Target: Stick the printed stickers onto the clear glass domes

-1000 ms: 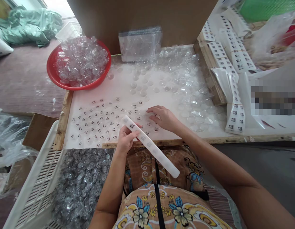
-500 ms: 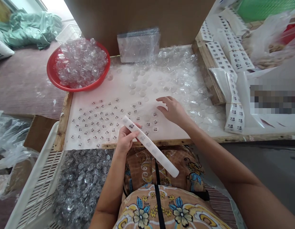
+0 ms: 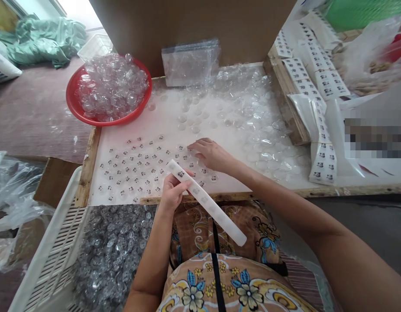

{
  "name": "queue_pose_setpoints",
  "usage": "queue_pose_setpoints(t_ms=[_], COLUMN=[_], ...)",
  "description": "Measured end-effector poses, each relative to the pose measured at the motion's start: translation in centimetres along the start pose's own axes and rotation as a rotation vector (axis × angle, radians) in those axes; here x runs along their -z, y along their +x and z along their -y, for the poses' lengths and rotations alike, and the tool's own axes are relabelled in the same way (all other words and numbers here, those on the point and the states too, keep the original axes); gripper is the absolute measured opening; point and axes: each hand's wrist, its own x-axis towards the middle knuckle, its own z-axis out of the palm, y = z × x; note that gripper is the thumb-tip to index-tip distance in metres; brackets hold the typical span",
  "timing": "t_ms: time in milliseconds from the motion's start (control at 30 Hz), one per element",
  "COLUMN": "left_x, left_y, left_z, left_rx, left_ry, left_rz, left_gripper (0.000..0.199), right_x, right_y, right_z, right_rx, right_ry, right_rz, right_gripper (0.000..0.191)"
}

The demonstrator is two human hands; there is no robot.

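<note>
My left hand is closed around a white strip of panda stickers, which slants down to the right over the table's front edge. One dark panda shows near its upper end; fainter prints show farther down. My right hand reaches over the white board, its fingers stretched out and close together. Its fingertips are at a small panda-marked disc; whether they press it is unclear. Rows of clear discs with panda stickers lie to the left, and plain clear discs lie to the right.
A red basin heaped with clear discs stands at the back left. A clear plastic packet leans on the cardboard box. Sticker strips lie beyond the wooden rail. A white crate of discs stands below left.
My right hand has moved left across the board to the panda-marked discs, its fingers closer together. My left hand still holds the sticker strip in nearly the same place.
</note>
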Motion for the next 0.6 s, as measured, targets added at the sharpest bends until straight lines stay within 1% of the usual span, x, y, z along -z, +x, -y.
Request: queue_pose_setpoints(t_ms=[133, 200, 267, 367, 467, 533, 600], left_x=[0.1, 0.1, 0.1, 0.1, 0.0, 0.0, 0.0], left_y=[0.0, 0.0, 0.0, 0.0, 0.0, -0.1, -0.1], left_z=[-0.1, -0.1, -0.2, -0.2, -0.2, -0.2, -0.2], left_rx=[0.001, 0.001, 0.002, 0.012, 0.013, 0.009, 0.008], left_ry=[-0.011, -0.019, -0.019, 0.008, 0.021, 0.016, 0.013], left_rz=[0.025, 0.029, 0.028, 0.025, 0.014, 0.008, 0.012], left_gripper=[0.022, 0.022, 0.022, 0.023, 0.024, 0.024, 0.023], right_x=[1.7, 2.0, 1.7, 0.4, -0.8, -0.8, -0.4], right_y=[-1.0, -1.2, -1.0, -0.3, 0.5, 0.7, 0.5], right_z=[0.0, 0.3, 0.8, 1.4, 1.1, 0.4, -0.1], right_rx=[-0.066, -0.096, -0.107, -0.12, -0.148, -0.171, -0.187], right_ry=[0.027, 0.001, -0.031, -0.083, -0.14, -0.162, -0.16], right_rz=[-0.047, -0.029, 0.002, 0.018, 0.003, -0.027, -0.069], right_gripper=[0.032, 0.027, 0.023, 0.02, 0.019, 0.018, 0.017])
